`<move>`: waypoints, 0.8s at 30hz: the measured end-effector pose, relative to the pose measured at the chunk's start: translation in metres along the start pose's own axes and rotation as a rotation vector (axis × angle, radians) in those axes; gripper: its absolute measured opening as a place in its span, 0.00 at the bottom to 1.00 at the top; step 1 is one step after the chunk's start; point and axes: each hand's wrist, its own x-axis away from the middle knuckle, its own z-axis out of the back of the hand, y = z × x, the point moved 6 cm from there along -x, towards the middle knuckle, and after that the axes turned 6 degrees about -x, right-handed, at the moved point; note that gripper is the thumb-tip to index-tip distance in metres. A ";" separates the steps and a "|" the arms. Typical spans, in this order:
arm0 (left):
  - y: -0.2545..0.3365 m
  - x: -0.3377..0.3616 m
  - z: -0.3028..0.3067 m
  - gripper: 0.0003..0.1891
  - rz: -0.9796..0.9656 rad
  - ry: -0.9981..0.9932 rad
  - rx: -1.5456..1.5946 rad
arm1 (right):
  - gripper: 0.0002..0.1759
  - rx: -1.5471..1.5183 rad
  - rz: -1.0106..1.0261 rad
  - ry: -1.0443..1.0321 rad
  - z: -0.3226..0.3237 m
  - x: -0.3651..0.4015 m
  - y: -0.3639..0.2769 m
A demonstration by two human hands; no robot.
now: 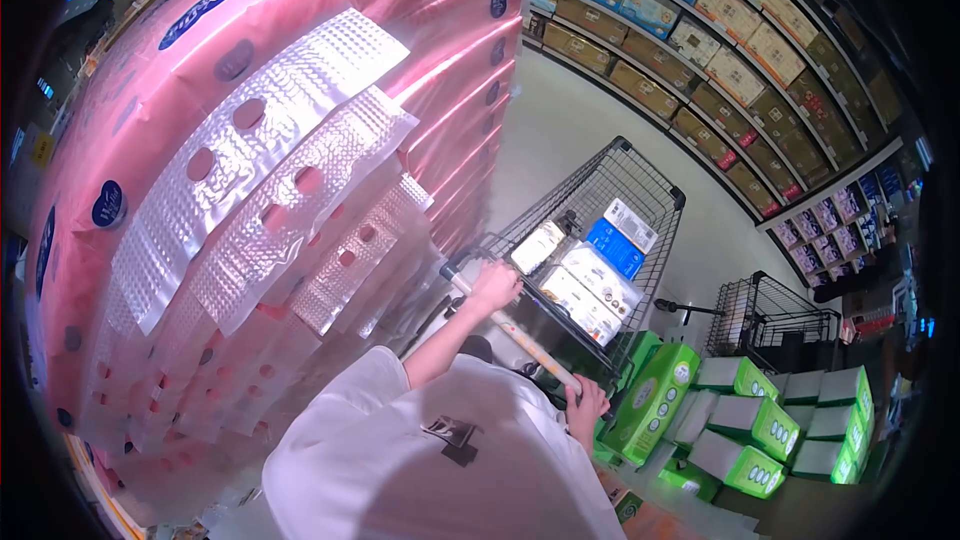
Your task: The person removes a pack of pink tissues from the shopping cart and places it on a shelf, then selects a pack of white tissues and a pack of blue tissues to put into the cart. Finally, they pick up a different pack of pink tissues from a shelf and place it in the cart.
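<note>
Cart handle (536, 350) partly under fingers (597, 399)

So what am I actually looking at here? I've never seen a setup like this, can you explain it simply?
There is no machine: a person wears a camera on their head, and this one picture looks forward and down past their white shirt. The wide lens bends everything.

The left hand and right hand are both closed on the handle of a wire cart. In it lie white packs and a blue pack.

Pink packs are stacked high on the left, green packs lower on the right, and boxes line shelves beyond.
</note>
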 end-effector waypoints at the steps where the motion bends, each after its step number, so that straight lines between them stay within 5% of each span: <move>1: 0.001 -0.006 0.000 0.14 0.000 -0.009 -0.013 | 0.19 0.002 0.005 -0.007 0.001 -0.008 0.001; 12: 0.001 -0.084 -0.022 0.16 0.056 -0.032 -0.035 | 0.19 0.024 -0.043 -0.018 0.021 -0.115 0.018; 24: -0.004 -0.162 -0.022 0.21 -0.119 -0.045 -0.028 | 0.19 0.169 -0.040 0.114 0.027 -0.248 0.069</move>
